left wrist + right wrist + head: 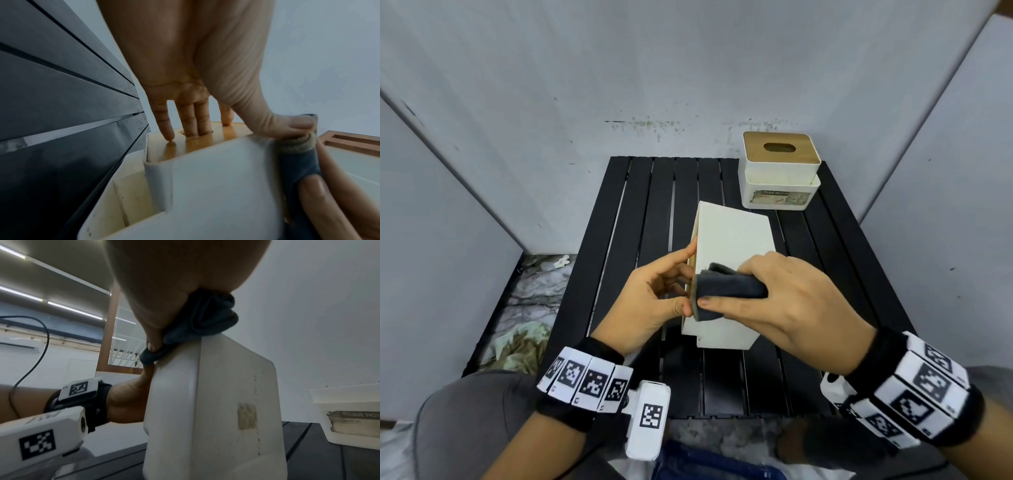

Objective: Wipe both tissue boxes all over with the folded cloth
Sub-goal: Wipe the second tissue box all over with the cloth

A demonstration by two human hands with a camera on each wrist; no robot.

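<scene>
Black slatted table point(640, 212), grey partition walls behind. Right hand point(787, 301) grips the folded cloth point(729, 287), dark grey, fingers and thumb curled round it, pressing it on the upturned white face of the near tissue box point(732, 240), at that face's left edge. Box lies on its side, wooden lid facing left. Left hand point(650, 301) steadies it: middle fingers hooked into the lid slot, thumb at the top edge beside the cloth. Second tissue box point(779, 171) stands upright at the far right corner, well apart, untouched. Judged step: wiping the first box, partway. Next: turn the box for the unwiped faces, then take the far one.
</scene>
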